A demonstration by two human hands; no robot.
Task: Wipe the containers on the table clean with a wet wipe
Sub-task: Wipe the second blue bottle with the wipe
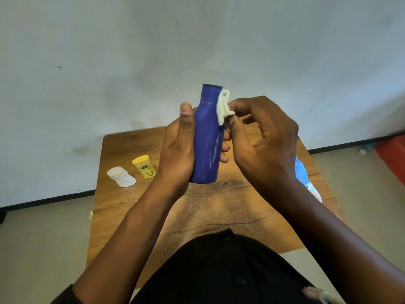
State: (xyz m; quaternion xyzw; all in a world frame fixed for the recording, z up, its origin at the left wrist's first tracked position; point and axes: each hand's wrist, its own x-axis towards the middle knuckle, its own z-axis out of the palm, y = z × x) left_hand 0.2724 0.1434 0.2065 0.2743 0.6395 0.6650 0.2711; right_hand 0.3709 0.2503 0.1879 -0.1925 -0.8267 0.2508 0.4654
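Gripping the tall blue plastic bottle (pixel 207 139) upright at frame centre, above the wooden worktop (pixel 210 207), the left hand (pixel 177 148) curls round its body. The right hand (pixel 263 137) pinches a folded white wet wipe (pixel 223 106) against its shoulder. It looks light, stiff and smooth, probably slippery once damp; the mid-body seems the surest hold. A yellow jar (pixel 145 166) and a white container (pixel 121 177) lie centre left.

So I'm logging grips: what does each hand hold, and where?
Left hand grips the blue bottle around its body. Right hand pinches the folded wet wipe by its lower end.
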